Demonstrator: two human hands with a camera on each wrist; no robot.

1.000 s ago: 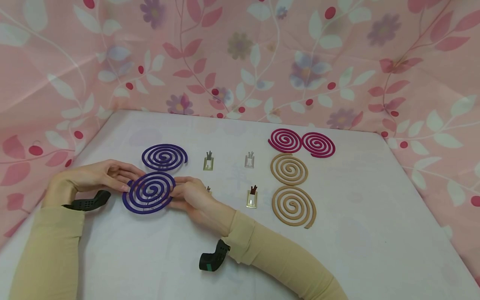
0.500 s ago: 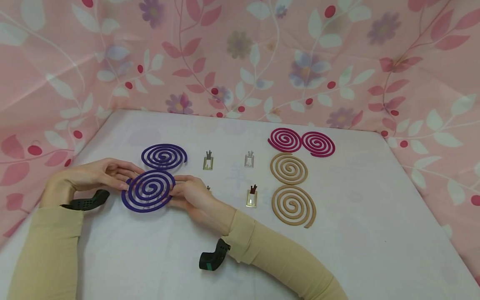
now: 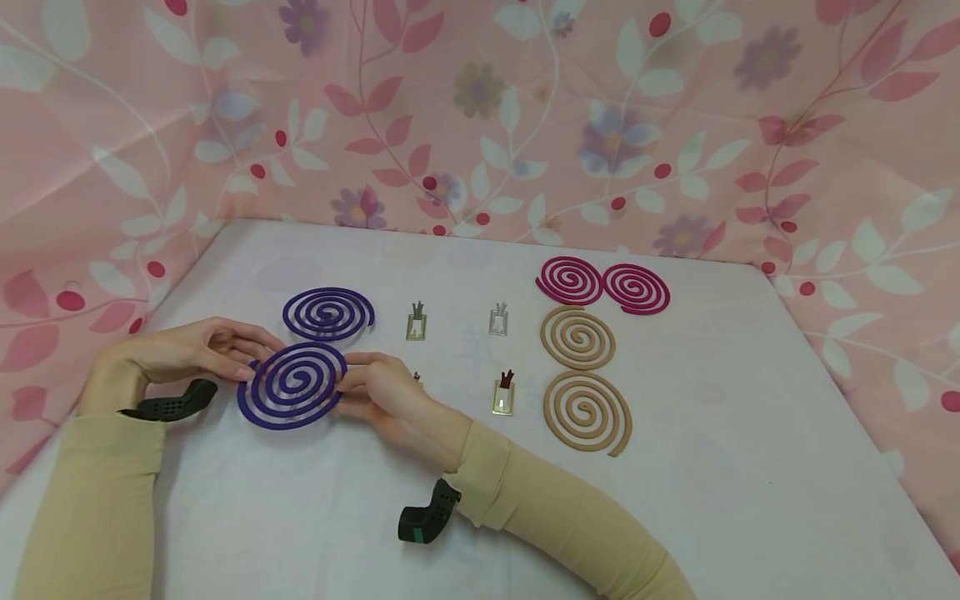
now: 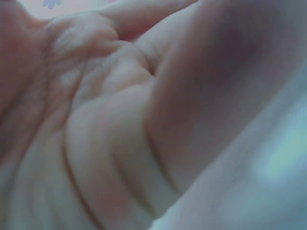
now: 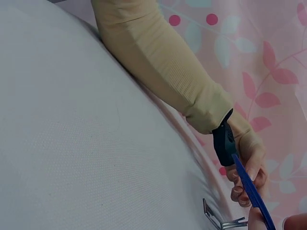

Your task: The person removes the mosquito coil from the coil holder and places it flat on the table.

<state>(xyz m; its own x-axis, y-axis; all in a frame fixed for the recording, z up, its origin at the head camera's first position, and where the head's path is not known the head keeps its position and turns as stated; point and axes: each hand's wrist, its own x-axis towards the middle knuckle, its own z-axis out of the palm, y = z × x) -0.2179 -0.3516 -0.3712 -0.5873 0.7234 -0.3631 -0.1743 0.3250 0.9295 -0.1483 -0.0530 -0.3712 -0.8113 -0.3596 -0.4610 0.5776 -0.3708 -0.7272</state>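
A purple mosquito coil (image 3: 300,381) is held by its rim between both hands, raised off the white table. My left hand (image 3: 213,346) pinches its left side, thumb toward me and fingers behind. On the opposite side, my right hand (image 3: 386,392) pinches the rim between thumb and fingers. In the right wrist view the coil (image 5: 250,187) appears edge-on, with a bent metal coil stand (image 5: 221,223) on the cloth beneath it. A second purple coil (image 3: 327,314) lies just behind. The left wrist view is filled by the palm (image 4: 105,115), its fingertips hidden.
Small metal stands include a gold one (image 3: 416,323), a silver one (image 3: 498,320) and a gold one with dark red prongs (image 3: 504,396); another is mostly behind my right hand. Two tan coils (image 3: 585,407) and two magenta coils (image 3: 636,288) lie right. Floral cloth (image 3: 480,125) backs the table.
The held purple coil has shifted slightly left and toward me, both hands keeping their grip. The other coils and the stands have stayed in place.
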